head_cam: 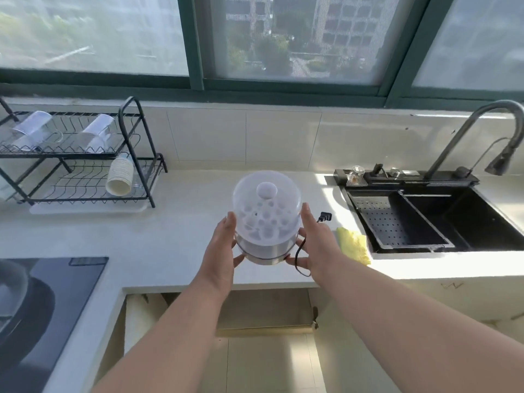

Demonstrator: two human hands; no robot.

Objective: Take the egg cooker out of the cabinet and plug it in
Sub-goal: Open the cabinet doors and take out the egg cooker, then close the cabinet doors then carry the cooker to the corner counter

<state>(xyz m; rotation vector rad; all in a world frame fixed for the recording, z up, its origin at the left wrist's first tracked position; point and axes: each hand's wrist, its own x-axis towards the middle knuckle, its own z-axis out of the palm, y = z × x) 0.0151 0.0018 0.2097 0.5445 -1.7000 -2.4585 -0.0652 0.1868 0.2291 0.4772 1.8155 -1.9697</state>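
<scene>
The egg cooker [266,219] has a clear domed lid, a white egg tray inside and a shiny metal base. It is at the front of the white counter [175,239], held between both hands. My left hand [224,248] grips its left side and my right hand [314,242] grips its right side. A black cord [299,259] loops down from the base past my right fingers. Its black plug [324,216] shows just behind my right hand, over the counter. Whether the base touches the counter I cannot tell.
A black dish rack [85,154] with cups stands at the back left. A black hob [48,302] lies front left. A black sink [431,219] with a tall tap [482,129] is on the right, a yellow cloth [353,245] beside it. Below the counter edge is an open cabinet [266,310].
</scene>
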